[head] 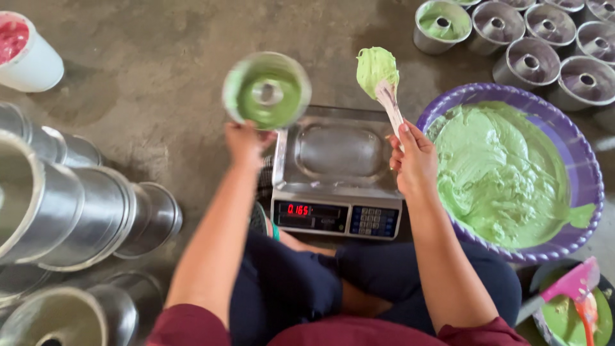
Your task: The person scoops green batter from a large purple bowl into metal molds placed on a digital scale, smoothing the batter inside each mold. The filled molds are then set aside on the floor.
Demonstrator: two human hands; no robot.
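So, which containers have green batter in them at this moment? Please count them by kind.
Metal ring moulds: 2 (held mould, top-right mould)
Purple basin: 1
Dark bowl at the bottom right: 1
Total: 4

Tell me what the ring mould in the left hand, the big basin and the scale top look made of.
Ring mould: likely aluminium, dull grey and blurred. Basin: probably plastic, glossy purple with a scalloped rim. Scale top: seemingly stainless steel, with brushed silver sheen and soft reflections.
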